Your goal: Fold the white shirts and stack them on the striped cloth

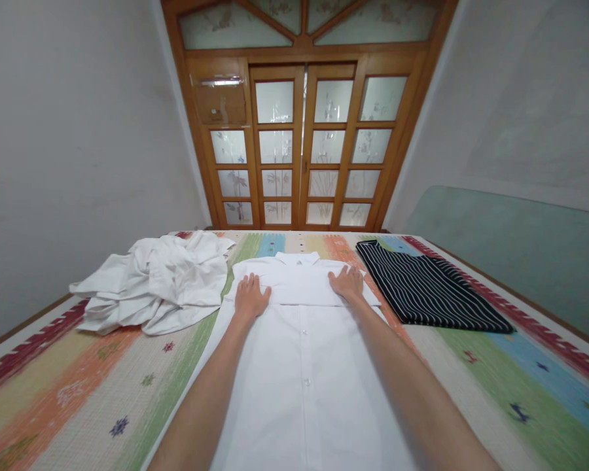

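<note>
A white button-up shirt [285, 366] lies flat in front of me, its collar [297, 258] at the far end and its buttons running down the middle. Across the chest a straight-edged layer of white cloth [299, 288] lies over the shirt; I cannot tell whether it is folded sleeves. My left hand [250, 297] rests on the left side of this layer, fingers stretched out. On the right side my right hand [347, 283] presses down flat with its fingers spread. Neither hand grasps anything. The near end of the shirt runs out of view between my forearms.
A crumpled heap of white clothing [161, 281] lies to the left. To the right is a folded black-and-white striped garment [427, 284]. All of it rests on a bed with a colourful patterned cover [142, 379]. Beyond stand wooden glass-paned doors [302, 144]; a pale green headboard-like panel [510, 248] borders the right.
</note>
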Action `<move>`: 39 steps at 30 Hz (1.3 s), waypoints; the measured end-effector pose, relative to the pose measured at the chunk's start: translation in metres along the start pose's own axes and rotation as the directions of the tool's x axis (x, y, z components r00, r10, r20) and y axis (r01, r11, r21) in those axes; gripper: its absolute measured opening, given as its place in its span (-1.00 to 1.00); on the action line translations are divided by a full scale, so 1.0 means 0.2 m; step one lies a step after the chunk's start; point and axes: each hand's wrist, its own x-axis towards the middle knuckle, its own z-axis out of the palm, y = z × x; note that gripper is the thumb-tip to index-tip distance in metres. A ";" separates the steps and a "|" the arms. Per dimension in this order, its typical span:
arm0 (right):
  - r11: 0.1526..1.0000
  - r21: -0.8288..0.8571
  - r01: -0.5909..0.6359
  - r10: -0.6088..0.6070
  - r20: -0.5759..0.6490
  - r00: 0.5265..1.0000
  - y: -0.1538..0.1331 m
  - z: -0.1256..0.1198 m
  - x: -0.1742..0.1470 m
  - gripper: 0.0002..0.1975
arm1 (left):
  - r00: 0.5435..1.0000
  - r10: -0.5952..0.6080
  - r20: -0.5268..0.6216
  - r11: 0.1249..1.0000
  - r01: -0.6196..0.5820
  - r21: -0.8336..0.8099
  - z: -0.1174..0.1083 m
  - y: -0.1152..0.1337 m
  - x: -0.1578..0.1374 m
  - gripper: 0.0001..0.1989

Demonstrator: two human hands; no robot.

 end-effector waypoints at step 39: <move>0.830 -0.001 0.558 -0.557 0.063 0.828 -0.04 0.00 0.11 -0.48 | 0.999 0.001 -0.049 1.000 -0.002 -0.025 0.01 0.00 0.00 -0.39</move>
